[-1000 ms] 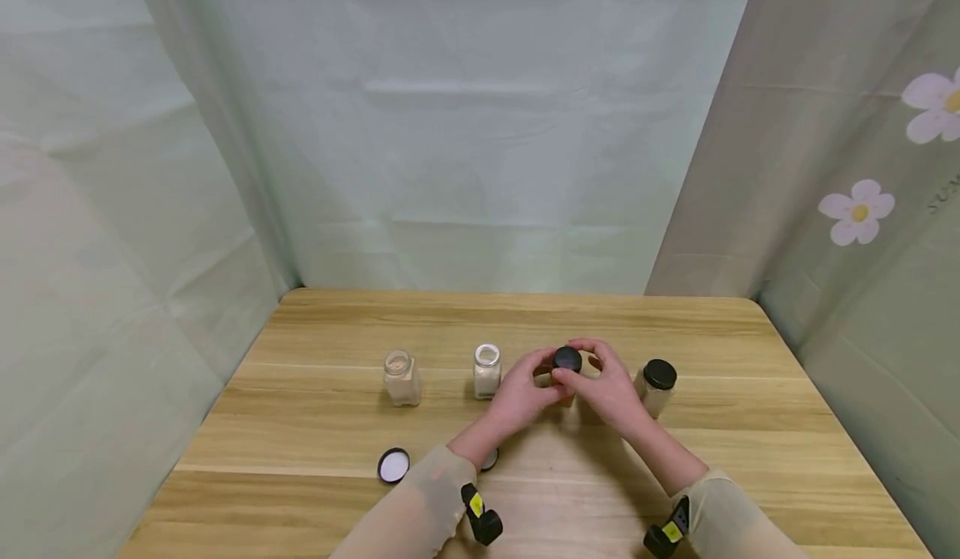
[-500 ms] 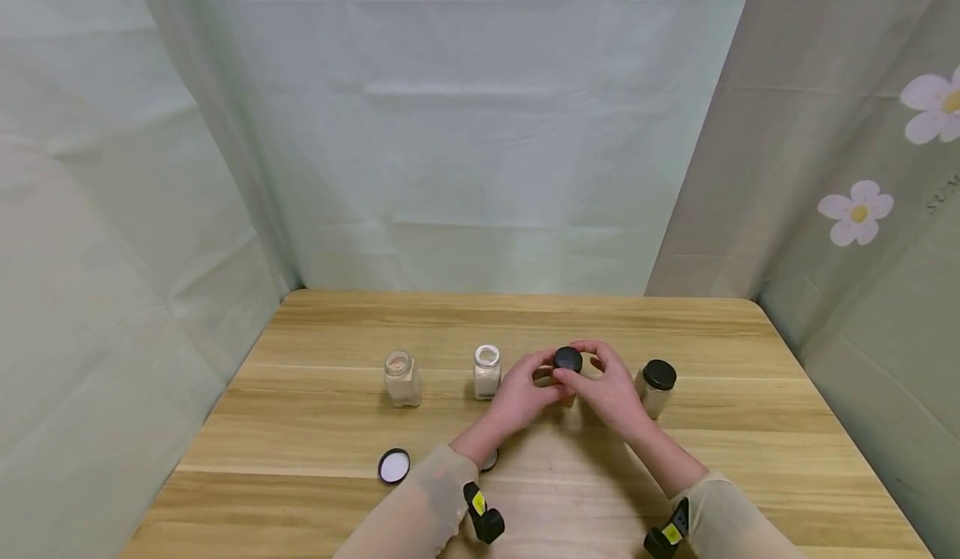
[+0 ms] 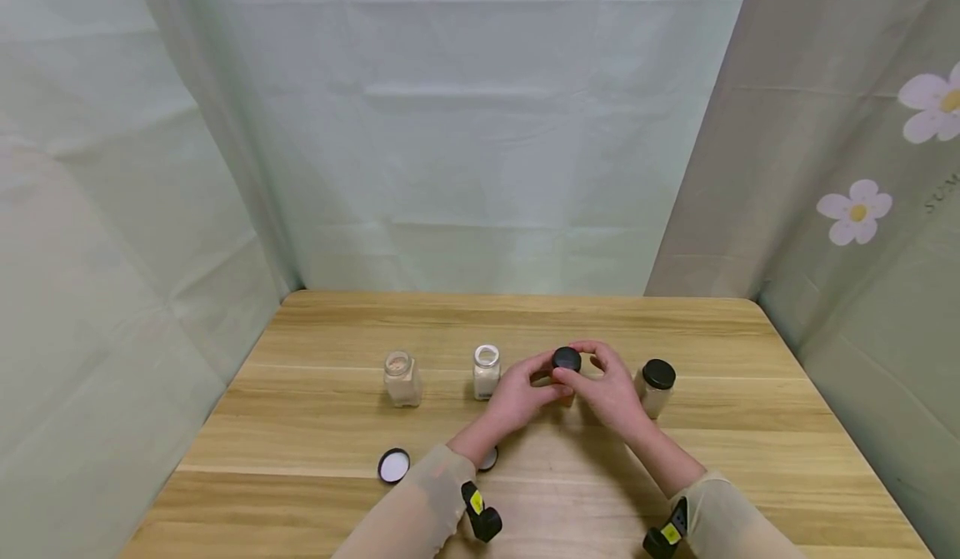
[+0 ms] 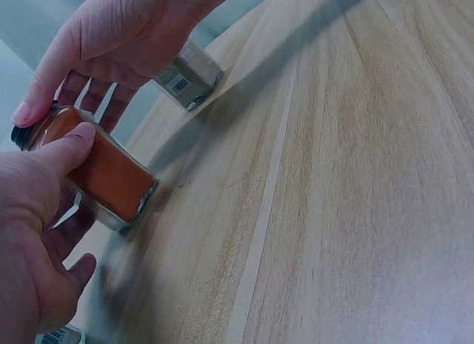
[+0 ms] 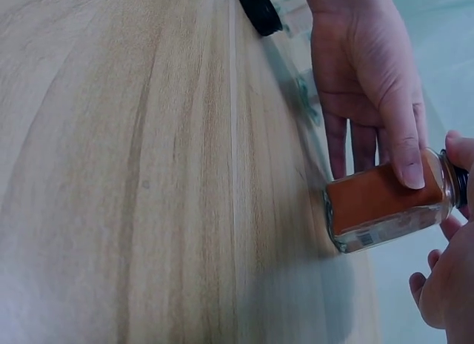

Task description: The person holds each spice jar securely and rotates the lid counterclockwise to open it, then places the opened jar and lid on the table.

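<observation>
A square glass jar of orange-red powder (image 4: 115, 173) stands on the wooden table between both hands, its black lid (image 3: 566, 359) on top. My left hand (image 3: 519, 394) grips the jar's body, the thumb lying along one glass side in the left wrist view. From the right, my right hand (image 3: 609, 386) pinches the rim of the lid between thumb and fingers. In the right wrist view the orange powder jar (image 5: 385, 203) shows a label with a barcode low on one face.
To the left stand two lidless jars, one with pale beige contents (image 3: 402, 380) and one with white contents (image 3: 487, 373). A black-lidded jar (image 3: 657, 386) stands right of my right hand. One loose lid (image 3: 393, 466) lies upturned in front; another lid (image 3: 489, 459) is partly behind my left forearm.
Both hands keep their hold on the jar and lid with barely any shift. The other jars and loose lids stay where they were.
</observation>
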Action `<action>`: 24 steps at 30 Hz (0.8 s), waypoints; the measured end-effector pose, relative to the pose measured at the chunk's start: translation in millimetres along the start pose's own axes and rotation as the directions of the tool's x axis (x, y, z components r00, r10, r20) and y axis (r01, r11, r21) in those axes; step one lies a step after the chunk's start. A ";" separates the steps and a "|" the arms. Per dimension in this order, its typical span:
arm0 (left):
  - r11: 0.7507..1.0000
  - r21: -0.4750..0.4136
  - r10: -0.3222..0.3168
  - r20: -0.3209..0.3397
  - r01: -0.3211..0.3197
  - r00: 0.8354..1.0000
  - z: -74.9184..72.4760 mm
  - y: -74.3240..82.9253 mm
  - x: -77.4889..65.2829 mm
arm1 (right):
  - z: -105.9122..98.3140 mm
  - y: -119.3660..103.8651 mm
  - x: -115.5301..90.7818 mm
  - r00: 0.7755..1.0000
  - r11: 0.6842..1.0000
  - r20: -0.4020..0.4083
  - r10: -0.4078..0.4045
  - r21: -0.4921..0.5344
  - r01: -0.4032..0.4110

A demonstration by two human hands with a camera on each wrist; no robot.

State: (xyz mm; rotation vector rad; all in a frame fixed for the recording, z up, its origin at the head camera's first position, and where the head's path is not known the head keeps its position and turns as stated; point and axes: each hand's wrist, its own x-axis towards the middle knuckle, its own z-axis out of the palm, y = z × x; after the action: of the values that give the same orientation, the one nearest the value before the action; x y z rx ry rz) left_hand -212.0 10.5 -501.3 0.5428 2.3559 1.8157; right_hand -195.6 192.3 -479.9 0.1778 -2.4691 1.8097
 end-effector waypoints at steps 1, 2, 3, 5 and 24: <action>1.000 0.006 0.000 -0.001 0.000 1.000 -0.2 0.2 0.0 | 0.0 0.1 0.2 1.000 1.000 0.000 -0.002 0.001 0.002; 1.000 0.015 0.001 0.000 -0.001 1.000 -0.3 0.4 0.0 | 0.1 0.1 0.3 1.000 1.000 0.001 -0.004 0.000 0.004; 1.000 0.018 0.000 0.001 0.000 1.000 -0.4 0.8 -0.1 | 0.1 -0.2 0.1 1.000 1.000 0.001 -0.007 -0.001 0.007; 1.000 0.025 0.002 0.001 -0.002 1.000 -0.6 1.2 0.0 | 0.0 -0.7 -0.2 1.000 1.000 0.003 -0.010 -0.004 0.010; 0.998 0.061 0.003 -0.003 -0.002 1.000 0.6 4.2 -2.6 | -1.9 -2.4 -1.0 0.996 0.993 0.019 -0.083 -0.081 0.085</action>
State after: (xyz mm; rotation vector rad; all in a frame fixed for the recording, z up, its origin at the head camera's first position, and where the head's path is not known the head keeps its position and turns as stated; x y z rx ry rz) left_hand -208.6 11.0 -497.8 0.5509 2.4208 1.7513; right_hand -194.3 193.5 -477.2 0.2865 -2.5002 1.6774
